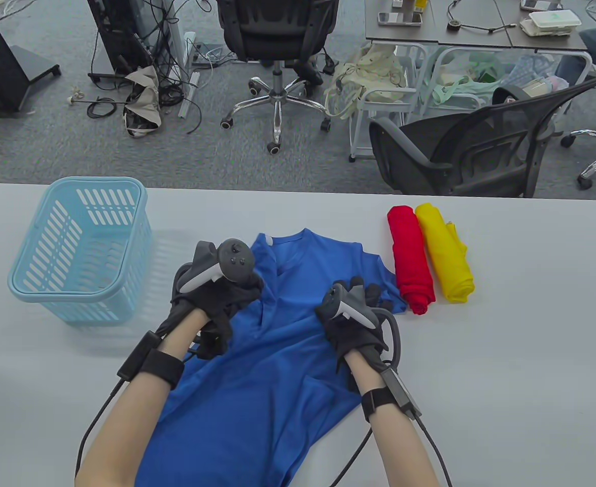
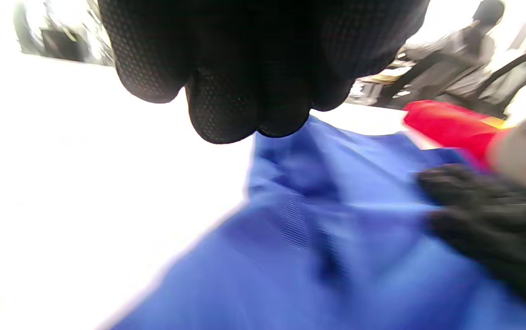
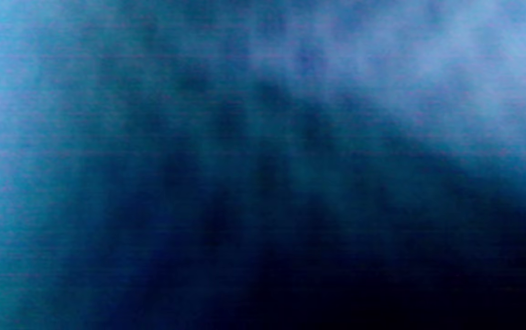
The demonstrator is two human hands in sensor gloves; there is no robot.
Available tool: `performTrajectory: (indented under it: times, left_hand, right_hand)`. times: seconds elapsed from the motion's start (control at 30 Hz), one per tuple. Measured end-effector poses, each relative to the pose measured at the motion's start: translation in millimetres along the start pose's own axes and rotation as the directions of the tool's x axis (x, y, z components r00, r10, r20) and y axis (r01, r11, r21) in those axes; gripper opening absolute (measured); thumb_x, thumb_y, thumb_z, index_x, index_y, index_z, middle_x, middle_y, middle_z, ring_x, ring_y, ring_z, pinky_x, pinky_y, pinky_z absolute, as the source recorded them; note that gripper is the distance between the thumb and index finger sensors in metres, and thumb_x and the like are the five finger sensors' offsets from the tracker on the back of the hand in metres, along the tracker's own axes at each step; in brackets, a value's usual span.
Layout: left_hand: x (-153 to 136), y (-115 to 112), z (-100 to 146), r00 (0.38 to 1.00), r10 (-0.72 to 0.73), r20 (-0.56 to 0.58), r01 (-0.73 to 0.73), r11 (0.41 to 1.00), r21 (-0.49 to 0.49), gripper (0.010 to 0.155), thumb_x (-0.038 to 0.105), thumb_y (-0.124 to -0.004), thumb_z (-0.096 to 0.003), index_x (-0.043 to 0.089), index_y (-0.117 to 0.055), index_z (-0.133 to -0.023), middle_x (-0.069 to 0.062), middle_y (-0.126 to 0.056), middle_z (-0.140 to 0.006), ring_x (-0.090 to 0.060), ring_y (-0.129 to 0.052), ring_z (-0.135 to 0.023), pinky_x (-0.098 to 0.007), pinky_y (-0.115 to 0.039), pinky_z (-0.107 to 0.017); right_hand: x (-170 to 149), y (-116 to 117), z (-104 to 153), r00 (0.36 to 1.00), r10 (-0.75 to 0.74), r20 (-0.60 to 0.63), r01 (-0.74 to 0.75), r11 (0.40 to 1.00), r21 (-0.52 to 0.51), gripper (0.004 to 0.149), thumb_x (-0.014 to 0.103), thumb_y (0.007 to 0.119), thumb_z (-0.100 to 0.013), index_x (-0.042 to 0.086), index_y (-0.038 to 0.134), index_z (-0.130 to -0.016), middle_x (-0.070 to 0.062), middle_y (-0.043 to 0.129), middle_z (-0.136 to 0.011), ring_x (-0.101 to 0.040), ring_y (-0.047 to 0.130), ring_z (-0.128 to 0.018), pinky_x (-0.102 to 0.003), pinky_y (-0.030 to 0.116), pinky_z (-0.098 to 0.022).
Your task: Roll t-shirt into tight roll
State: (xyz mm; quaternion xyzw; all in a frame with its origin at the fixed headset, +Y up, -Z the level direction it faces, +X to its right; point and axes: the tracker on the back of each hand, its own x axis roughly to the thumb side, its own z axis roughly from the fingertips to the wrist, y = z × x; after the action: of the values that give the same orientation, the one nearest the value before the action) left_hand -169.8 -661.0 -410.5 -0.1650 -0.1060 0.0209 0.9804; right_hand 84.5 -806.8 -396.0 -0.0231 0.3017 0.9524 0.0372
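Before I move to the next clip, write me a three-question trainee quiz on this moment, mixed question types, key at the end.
1. True or false: the blue t-shirt is already rolled up.
2. Which rolled shirt lies nearer the blue t-shirt? A) the red roll B) the yellow roll
3. Fill in: the light blue basket stands on the table on the side of the person's ____ hand.

Key
1. False: it lies spread out, with the left hand and the right hand on it near the collar end.
2. A
3. left
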Motion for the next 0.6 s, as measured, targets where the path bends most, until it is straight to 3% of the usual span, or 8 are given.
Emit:
performTrajectory:
  times: [0.03,0.13,0.27,0.33,0.4,0.5,0.53,0.6]
  left_hand:
    - [-4.1,-1.6,-2.9,0.996,-0.066,-0.056,0.066,0.998,-0.001,0.043,0.039,-0.069,-0.0534,0.029,-0.079,-0.094,0.001,-0.096,-0.091,-0.023,-0.1,-0.079,-0.048,-0.081,-0.064]
    - [-17.9,-23.2,-18.5,0.966,-0.192,-0.173,0.163,0.972,-0.169,0.056,0.047,-0.067,-0.0523,0.024,-0.069,-0.103,-0.005,-0.086,-0.101,-0.027,-0.093,-0.087,-0.05,-0.077,-0.068]
    - [-16.3,-63.2,-34.3,0.981,-0.11,-0.162,0.062,0.96,-0.274,0.075,0.06,-0.062,-0.0494,0.019,-0.054,-0.112,-0.014,-0.068,-0.113,-0.035,-0.079,-0.097,-0.055,-0.069,-0.072]
    - [-8.1,-76.2,-40.2,0.983,-0.1,-0.152,0.055,0.96,-0.275,0.071,0.059,-0.064,-0.0494,0.02,-0.056,-0.108,-0.018,-0.06,-0.113,-0.04,-0.072,-0.097,-0.055,-0.066,-0.073]
    - [1.5,-75.1,-42.4,0.963,-0.217,-0.157,0.189,0.966,-0.178,0.047,0.048,-0.068,-0.0516,0.027,-0.071,-0.094,-0.007,-0.074,-0.105,-0.031,-0.083,-0.091,-0.052,-0.071,-0.071]
    - [5.1,-56.4,-42.3,0.912,-0.366,-0.185,0.337,0.926,-0.171,0.041,0.047,-0.069,-0.0508,0.03,-0.079,-0.086,0.0,-0.088,-0.095,-0.025,-0.093,-0.085,-0.05,-0.077,-0.068]
    - [2.0,-41.4,-41.7,0.871,-0.428,-0.243,0.405,0.904,-0.139,0.041,0.048,-0.07,-0.0507,0.03,-0.08,-0.086,0.0,-0.088,-0.095,-0.025,-0.093,-0.085,-0.051,-0.077,-0.069]
    - [-4.5,-14.0,-41.3,0.683,-0.581,-0.443,0.617,0.783,-0.078,0.037,0.045,-0.068,-0.0541,0.029,-0.081,-0.085,-0.001,-0.088,-0.095,-0.027,-0.092,-0.085,-0.052,-0.075,-0.069]
  right_hand:
    - [0.0,0.1,0.0,1.0,0.0,0.0,0.0,1.0,0.0,0.076,0.062,0.011,-0.055,0.02,-0.026,-0.106,-0.019,-0.034,-0.106,-0.057,-0.027,-0.095,-0.075,-0.001,-0.062]
    - [0.0,0.1,0.1,1.0,0.001,-0.001,-0.001,1.0,0.0,0.076,0.062,0.011,-0.055,0.02,-0.026,-0.106,-0.019,-0.034,-0.106,-0.057,-0.027,-0.095,-0.075,-0.001,-0.062]
    - [0.0,0.2,0.1,1.0,0.003,-0.002,-0.003,1.0,0.001,0.076,0.062,0.011,-0.055,0.019,-0.027,-0.106,-0.019,-0.034,-0.106,-0.057,-0.027,-0.095,-0.075,-0.001,-0.062]
    - [0.0,0.2,0.1,1.0,0.003,-0.002,-0.003,1.0,0.001,0.076,0.062,0.011,-0.055,0.019,-0.027,-0.106,-0.019,-0.035,-0.106,-0.057,-0.027,-0.095,-0.075,-0.001,-0.062]
    - [0.0,0.2,0.1,1.0,0.003,-0.002,-0.003,1.0,0.001,0.076,0.062,0.011,-0.055,0.019,-0.027,-0.106,-0.019,-0.035,-0.106,-0.057,-0.027,-0.095,-0.075,-0.001,-0.062]
    - [0.0,0.2,0.1,1.0,0.003,-0.002,-0.003,1.0,0.001,0.076,0.062,0.011,-0.055,0.019,-0.027,-0.106,-0.019,-0.035,-0.106,-0.056,-0.027,-0.095,-0.075,-0.001,-0.062]
    - [0.0,0.2,0.1,1.0,0.003,-0.002,-0.003,1.0,0.001,0.076,0.062,0.011,-0.055,0.019,-0.027,-0.106,-0.019,-0.035,-0.106,-0.057,-0.027,-0.095,-0.075,-0.001,-0.062]
    - [0.0,0.2,0.1,1.0,0.003,-0.002,-0.003,1.0,0.001,0.076,0.062,0.011,-0.055,0.019,-0.027,-0.106,-0.019,-0.035,-0.106,-0.057,-0.027,-0.095,-0.075,-0.001,-0.062]
